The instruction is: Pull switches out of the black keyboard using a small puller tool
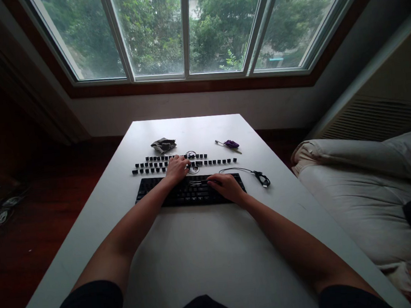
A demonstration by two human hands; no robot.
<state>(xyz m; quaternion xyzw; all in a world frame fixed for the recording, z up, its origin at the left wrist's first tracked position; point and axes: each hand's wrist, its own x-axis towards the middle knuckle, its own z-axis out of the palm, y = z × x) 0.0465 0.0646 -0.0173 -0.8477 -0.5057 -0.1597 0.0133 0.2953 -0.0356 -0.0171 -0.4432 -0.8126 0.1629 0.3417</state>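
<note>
A black keyboard lies across the white table in front of me. My right hand is closed on a thin metal tool with wire-like prongs, held level over the keys. Beyond the keyboard's back edge, my left hand reaches in among loose black keycaps. Its fingers are bent down and together; whatever is at the fingertips is too small to make out. Close by those fingertips sits a small round, pale object, partly covered by the hand. The keycaps stand in rows, some hidden behind my left hand.
A crumpled grey cloth lies at the table's back left. At the back right are a thin brush-like stick and a purple bundle. A coiled black cable rests right of the keyboard. A pale sofa flanks the table.
</note>
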